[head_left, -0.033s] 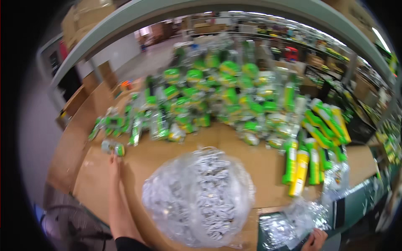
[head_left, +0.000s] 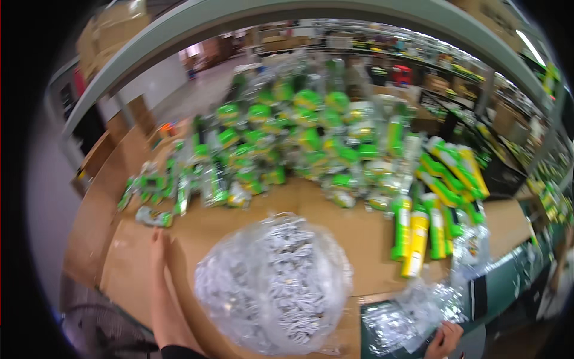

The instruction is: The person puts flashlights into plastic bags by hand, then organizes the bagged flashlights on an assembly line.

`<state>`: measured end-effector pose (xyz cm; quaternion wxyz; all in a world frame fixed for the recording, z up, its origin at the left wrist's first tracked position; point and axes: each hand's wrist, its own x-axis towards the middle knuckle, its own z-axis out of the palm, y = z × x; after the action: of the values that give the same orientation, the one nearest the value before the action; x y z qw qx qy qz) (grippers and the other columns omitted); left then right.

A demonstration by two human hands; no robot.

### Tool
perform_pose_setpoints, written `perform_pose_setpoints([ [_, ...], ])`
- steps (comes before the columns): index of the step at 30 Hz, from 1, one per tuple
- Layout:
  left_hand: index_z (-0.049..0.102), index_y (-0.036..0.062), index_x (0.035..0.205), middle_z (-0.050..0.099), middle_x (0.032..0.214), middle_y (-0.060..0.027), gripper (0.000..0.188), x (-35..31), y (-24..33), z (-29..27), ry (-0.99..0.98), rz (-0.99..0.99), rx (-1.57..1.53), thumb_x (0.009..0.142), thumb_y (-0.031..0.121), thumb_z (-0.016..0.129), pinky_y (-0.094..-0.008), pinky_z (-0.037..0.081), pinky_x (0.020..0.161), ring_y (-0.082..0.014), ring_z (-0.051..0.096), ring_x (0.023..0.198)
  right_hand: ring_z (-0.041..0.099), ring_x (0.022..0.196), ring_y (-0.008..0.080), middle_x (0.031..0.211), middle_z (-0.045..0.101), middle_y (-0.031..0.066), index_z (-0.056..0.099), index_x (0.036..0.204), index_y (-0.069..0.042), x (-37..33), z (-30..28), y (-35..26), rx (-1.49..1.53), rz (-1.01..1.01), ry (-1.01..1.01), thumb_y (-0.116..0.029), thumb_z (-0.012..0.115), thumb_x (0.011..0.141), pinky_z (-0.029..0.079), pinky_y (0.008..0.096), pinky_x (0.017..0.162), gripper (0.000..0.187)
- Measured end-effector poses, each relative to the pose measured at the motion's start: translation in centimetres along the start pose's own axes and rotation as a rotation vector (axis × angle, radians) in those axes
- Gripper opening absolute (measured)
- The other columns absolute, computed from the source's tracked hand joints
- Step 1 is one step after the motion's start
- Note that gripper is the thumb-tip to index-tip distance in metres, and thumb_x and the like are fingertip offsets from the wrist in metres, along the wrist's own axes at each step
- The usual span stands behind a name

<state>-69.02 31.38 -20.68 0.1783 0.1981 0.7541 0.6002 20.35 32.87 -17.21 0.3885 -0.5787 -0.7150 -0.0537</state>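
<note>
My left hand (head_left: 158,238) reaches forward on the left side, fingers stretched out and somewhat blurred. Just beyond its fingertips, a short green and grey cylinder in a clear wrapper (head_left: 154,216) lies on the cardboard. At the lower right, my right hand (head_left: 444,341) is curled closed at the near edge of a heap of clear plastic bags (head_left: 406,320), seemingly gripping the plastic; its fingertips are partly hidden. Between my arms sits a large clear bag (head_left: 275,287) full of small white pieces, perhaps coiled cords.
A high pile of green and black bagged items (head_left: 287,128) spans the far side. Yellow and green tubes (head_left: 417,242) are stacked at the right. Cardboard (head_left: 373,251) covers the bench, with a green surface (head_left: 505,287) at its right. A grey frame bar (head_left: 287,13) arches overhead.
The view has shifted, moving most of the scene leftward. My left fingertips have drawn back slightly from the wrapped cylinder, which stays on the cardboard. My right hand remains at the plastic bags.
</note>
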Motion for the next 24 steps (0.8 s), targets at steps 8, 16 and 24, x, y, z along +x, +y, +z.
perform_pose_setpoints([
  [8, 0.059, 0.002, 0.115, 0.06, 0.113, -0.0079, 0.024, -28.6, 21.2, 13.8, -0.198, 0.796, -0.063, 0.102, 0.02, 0.05, -0.0341, 0.041, 0.101, -0.0192, 0.055, 0.109, 0.055, 0.092, 0.0356, 0.103, 0.066, 0.012, 0.061, 0.091, -0.003, -0.2, -1.2, 0.6, 0.048, 0.008, 0.144, 0.001, 0.063, 0.08, 0.045, 0.0434, 0.082, 0.012],
  [16, 0.062, 0.013, 0.104, 0.054, 0.104, -0.0031, 0.023, -63.6, 25.4, 20.1, -1.046, 0.692, -1.432, 0.087, 0.024, 0.073, -0.0491, 0.049, 0.08, -0.0251, 0.057, 0.099, 0.057, 0.092, 0.0335, 0.101, 0.067, 0.0096, 0.065, 0.091, -0.004, -0.4, -0.7, 0.3, 0.101, -0.009, 0.251, 0.002, 0.067, 0.077, 0.047, 0.0405, 0.081, 0.015],
  [24, 0.066, 0.0156, 0.107, 0.059, 0.109, 0.002, 0.016, -65.6, 26.7, 21.6, -1.442, 0.87, -1.712, 0.093, 0.023, 0.064, -0.0386, 0.046, 0.082, -0.0179, 0.057, 0.099, 0.056, 0.093, 0.0325, 0.103, 0.066, 0.0087, 0.065, 0.092, -0.004, -0.9, -1.0, 1.2, 0.116, -0.031, 0.279, 0.003, 0.067, 0.077, 0.047, 0.0398, 0.08, 0.017],
])
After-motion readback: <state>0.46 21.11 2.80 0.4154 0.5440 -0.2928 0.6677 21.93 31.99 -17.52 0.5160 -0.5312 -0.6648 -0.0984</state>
